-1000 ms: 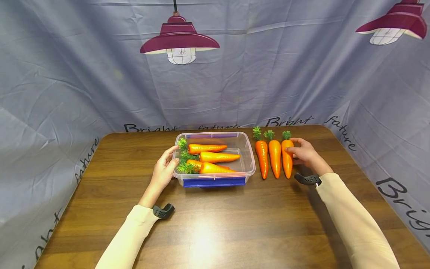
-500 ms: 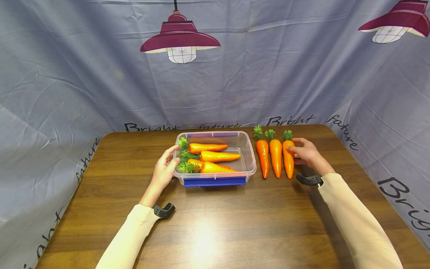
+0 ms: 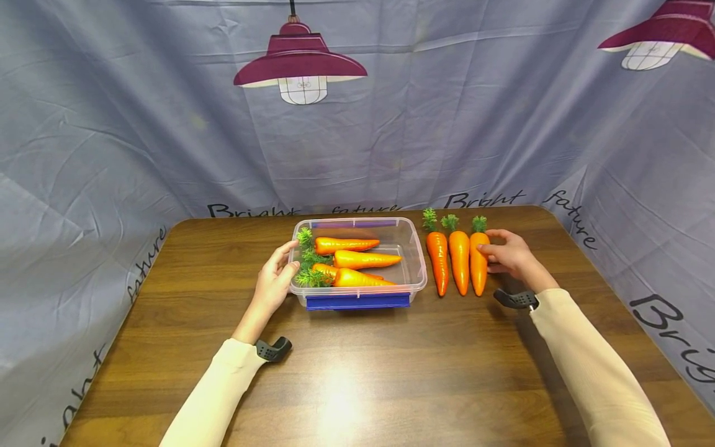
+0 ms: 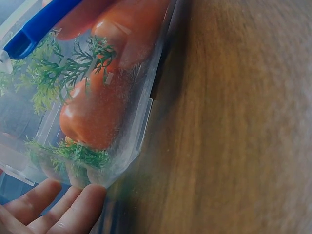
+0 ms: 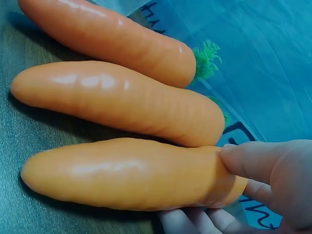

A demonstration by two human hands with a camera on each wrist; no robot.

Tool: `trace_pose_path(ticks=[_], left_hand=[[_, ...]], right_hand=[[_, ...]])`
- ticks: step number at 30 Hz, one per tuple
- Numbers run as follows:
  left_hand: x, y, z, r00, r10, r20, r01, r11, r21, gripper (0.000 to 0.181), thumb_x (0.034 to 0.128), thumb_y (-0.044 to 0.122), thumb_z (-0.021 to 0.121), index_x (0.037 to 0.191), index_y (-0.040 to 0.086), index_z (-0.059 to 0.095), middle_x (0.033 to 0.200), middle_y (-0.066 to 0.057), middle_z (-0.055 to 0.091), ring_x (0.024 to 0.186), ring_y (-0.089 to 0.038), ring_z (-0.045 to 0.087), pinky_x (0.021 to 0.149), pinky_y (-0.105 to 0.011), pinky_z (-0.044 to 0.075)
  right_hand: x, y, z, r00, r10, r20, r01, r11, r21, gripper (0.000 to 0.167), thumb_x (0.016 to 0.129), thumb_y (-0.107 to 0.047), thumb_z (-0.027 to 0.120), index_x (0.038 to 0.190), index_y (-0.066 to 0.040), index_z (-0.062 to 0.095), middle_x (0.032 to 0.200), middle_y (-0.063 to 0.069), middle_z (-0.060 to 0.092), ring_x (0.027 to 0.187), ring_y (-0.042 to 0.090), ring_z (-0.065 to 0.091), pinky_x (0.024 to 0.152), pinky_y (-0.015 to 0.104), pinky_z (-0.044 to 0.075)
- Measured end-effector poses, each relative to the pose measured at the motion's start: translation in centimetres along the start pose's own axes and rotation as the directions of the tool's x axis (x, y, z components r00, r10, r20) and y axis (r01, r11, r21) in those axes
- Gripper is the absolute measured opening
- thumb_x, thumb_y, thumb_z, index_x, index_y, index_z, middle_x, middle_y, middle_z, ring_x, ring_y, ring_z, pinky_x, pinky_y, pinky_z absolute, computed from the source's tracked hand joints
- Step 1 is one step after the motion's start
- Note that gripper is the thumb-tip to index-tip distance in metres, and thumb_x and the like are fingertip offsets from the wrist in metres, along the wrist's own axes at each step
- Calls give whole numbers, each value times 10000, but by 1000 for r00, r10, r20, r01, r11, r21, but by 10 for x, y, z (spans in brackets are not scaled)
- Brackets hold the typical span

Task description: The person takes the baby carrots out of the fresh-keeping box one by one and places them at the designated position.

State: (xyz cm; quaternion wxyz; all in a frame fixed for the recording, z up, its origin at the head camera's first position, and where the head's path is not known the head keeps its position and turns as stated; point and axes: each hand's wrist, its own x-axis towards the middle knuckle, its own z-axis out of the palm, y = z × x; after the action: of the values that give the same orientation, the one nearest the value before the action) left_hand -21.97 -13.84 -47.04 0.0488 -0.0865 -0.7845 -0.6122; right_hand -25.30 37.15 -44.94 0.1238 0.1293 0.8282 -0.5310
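Note:
A clear plastic food container [image 3: 416, 257] with blue latches holds several orange carrots [image 3: 365, 259] with green tops. My left hand [image 3: 275, 278] holds its left end, thumb at the rim; in the left wrist view, fingertips [image 4: 85, 207] touch the outer end wall. Right of the container, three carrots lie side by side on the table, tops toward the back. My right hand [image 3: 511, 256] grips the rightmost carrot [image 5: 122, 175] near its top end. The thumb lies over it, and the other fingers are at its far side, partly hidden.
The other two loose carrots, the left one [image 3: 438, 264] and the middle one [image 3: 458, 264], lie between the container and my right hand. A grey printed curtain [image 3: 357, 149] hangs behind the wooden table [image 3: 391, 366].
Both hands keep their places on the container and the rightmost carrot. The whole view shifts very slightly; no object visibly moves on the table.

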Motion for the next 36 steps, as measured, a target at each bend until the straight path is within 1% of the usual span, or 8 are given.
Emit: trace_pose_path(ticks=[3,5,9,12,18,24,30,36], left_hand=[[0,0,0,1000,2,5,-2,1000,4,471,1015,62,515,1485,80,496,1536,-195,509,1412,-365,503,1153,-476,431],[0,1,0,1000,-5,8,5,1000,7,473,1016,69,514,1489,85,493,1530,-197,515,1406,-360,510,1131,-404,453],[0,1,-1,1000,-13,12,12,1000,7,475,1016,74,509,1491,87,491,1520,-204,523,1393,-355,521,1034,-190,457],[0,1,-1,1000,-9,8,9,1000,-14,477,1008,56,512,1484,70,496,1475,-243,552,1346,-370,551,942,-99,449],[1,0,0,1000,-7,1,7,999,-33,482,1005,34,508,1486,59,493,1427,-287,573,1300,-384,573,890,-74,451],[0,0,1,1000,-15,9,15,999,-28,480,1014,52,506,1494,74,489,1451,-275,560,1317,-373,565,900,-81,449],[1,-1,1,1000,-7,7,7,999,-40,483,1005,37,516,1486,67,495,1462,-263,555,1336,-363,548,910,-69,440],[1,0,0,1000,-6,10,6,999,-42,474,1015,45,509,1488,65,493,1499,-245,527,1382,-363,518,941,-62,428]], right_hand=[[1,0,1,1000,0,2,0,1000,-9,726,1018,-189,598,1591,0,193,1191,168,489,753,35,608,690,290,628],[1,0,0,1000,1,2,-1,1000,-16,730,1020,-194,598,1590,6,190,1186,164,500,754,31,613,694,295,629],[0,-1,0,1000,-2,2,2,1000,-5,759,1016,-214,607,1587,29,170,1054,47,569,750,20,630,705,308,634],[-2,-3,-1,1000,1,2,-1,1000,3,786,1013,-234,609,1586,46,149,1032,14,588,747,7,644,721,317,638],[-4,-5,-2,1000,21,-10,-21,1000,-23,781,1021,-262,597,1586,46,154,1302,220,504,749,1,654,760,342,641],[-9,-12,-7,999,11,-52,-14,999,-50,760,1016,-267,596,1585,32,191,1360,249,476,784,33,655,746,346,642],[-18,-39,-8,990,-109,-85,102,991,-87,730,1010,-249,608,1577,22,238,1383,257,480,853,71,657,763,373,641],[-30,-82,19,965,-261,8,259,953,-156,646,999,-234,636,1540,-18,357,1385,297,518,859,30,668,754,366,641]])
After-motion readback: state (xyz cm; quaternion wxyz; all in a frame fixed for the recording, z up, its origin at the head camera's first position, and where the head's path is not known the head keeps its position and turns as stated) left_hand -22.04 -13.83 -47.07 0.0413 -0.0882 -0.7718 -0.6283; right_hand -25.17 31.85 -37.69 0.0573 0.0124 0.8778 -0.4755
